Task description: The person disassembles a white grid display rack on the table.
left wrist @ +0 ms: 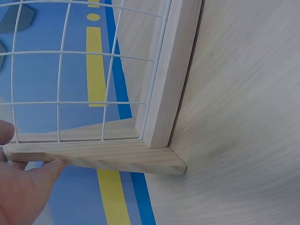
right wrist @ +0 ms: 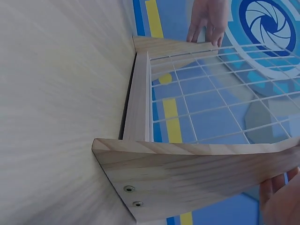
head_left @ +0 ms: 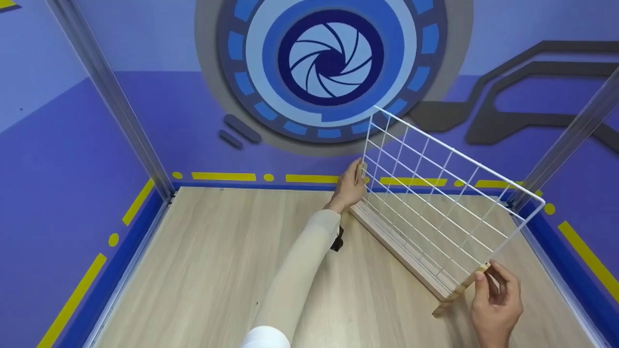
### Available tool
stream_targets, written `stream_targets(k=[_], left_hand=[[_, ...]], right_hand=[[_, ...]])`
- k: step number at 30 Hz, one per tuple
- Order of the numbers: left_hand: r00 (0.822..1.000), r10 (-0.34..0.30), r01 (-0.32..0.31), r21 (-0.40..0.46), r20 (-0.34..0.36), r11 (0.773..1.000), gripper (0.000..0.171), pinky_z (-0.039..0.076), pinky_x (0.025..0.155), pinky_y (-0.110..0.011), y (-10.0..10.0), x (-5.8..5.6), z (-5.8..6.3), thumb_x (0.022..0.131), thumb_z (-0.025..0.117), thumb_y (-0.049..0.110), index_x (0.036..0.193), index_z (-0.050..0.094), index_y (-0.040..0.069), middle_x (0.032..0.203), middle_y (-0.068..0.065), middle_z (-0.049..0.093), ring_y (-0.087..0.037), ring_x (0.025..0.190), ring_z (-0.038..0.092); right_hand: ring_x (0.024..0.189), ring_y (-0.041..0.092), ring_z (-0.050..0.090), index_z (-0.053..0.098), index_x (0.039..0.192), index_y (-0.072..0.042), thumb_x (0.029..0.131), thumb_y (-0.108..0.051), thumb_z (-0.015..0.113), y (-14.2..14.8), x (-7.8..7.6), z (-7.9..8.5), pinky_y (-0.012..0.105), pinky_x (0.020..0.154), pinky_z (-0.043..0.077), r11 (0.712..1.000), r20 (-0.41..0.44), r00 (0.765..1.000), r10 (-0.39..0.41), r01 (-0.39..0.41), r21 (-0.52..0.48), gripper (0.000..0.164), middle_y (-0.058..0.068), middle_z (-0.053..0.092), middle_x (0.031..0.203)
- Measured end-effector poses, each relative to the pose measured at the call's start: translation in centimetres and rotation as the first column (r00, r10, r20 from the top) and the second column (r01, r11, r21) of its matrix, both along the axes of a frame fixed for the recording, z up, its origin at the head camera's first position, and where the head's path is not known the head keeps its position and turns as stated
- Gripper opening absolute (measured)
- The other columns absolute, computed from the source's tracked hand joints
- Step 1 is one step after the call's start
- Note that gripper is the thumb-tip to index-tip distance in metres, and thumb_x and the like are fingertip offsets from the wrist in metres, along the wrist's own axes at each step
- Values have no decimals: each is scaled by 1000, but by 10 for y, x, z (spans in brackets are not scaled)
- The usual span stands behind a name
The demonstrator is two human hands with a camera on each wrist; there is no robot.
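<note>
A white wire grid [head_left: 453, 149] stands upright in a wooden stand on the table. The stand has a long pale bar [head_left: 401, 256] along its bottom and a wooden side piece at each end. My left hand [head_left: 350, 187] reaches to the far end and grips the upper tip of the far side piece [left wrist: 93, 153]. At the near end, the thumb and fingers of my right hand [head_left: 498, 297] pinch the top of the near side piece [head_left: 459, 293]. Two metal screws [right wrist: 129, 189] show on the outer face of that near piece.
The wood-grain table [head_left: 217, 270] meets a blue printed back wall [head_left: 159, 125] with yellow dashes. Metal posts [head_left: 116, 106] rise at the corners. A small black object [head_left: 337, 240] shows beside the left wrist.
</note>
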State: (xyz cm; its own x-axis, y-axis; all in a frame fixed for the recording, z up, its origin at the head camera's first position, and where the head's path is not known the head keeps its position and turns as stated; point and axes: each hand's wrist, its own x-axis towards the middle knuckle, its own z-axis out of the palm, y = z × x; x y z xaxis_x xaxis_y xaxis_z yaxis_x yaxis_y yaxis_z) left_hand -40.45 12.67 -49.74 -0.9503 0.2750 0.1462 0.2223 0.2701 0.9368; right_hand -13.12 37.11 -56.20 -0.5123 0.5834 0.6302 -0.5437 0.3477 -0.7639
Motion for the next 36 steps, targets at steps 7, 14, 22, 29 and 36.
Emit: stream_targets(k=[7,14,22,29,36], left_hand=[[1000,-15,15,3,5,1000,59,37,127,-43,-10,3,2,113,46,9,169,30,13,167,-14,43,-28,149,48],[999,-14,11,-62,-43,998,59,28,132,-45,-18,12,3,112,50,17,169,31,16,173,-10,36,-28,159,35],[987,-11,-2,-81,-162,997,66,33,130,-43,-24,24,0,107,63,26,166,36,16,172,-9,35,-28,158,36],[949,-43,37,-25,-311,999,75,35,128,-43,-20,41,-6,99,74,31,163,41,11,170,-8,41,-25,156,40],[922,-69,50,-59,-381,997,80,35,128,-46,-7,65,-7,93,80,38,162,43,23,168,0,44,-18,156,40]], right_hand=[[117,15,66,55,127,28,87,31,59,-19,5,-1,19,105,53,1000,-18,1000,-1,1,-18,40,6,61,122],[116,12,66,55,125,28,87,31,59,-26,7,3,18,105,53,1000,-34,999,-12,11,-14,39,4,61,121],[114,16,67,57,124,28,86,29,60,-22,5,3,19,103,55,998,-93,996,6,-11,-55,38,8,62,120],[115,13,67,61,125,22,89,25,63,-25,9,7,18,104,54,999,-51,998,-34,33,-28,37,5,62,119],[115,14,67,59,125,25,88,25,62,-26,8,8,19,104,54,999,-66,998,-17,14,-37,37,6,61,119]])
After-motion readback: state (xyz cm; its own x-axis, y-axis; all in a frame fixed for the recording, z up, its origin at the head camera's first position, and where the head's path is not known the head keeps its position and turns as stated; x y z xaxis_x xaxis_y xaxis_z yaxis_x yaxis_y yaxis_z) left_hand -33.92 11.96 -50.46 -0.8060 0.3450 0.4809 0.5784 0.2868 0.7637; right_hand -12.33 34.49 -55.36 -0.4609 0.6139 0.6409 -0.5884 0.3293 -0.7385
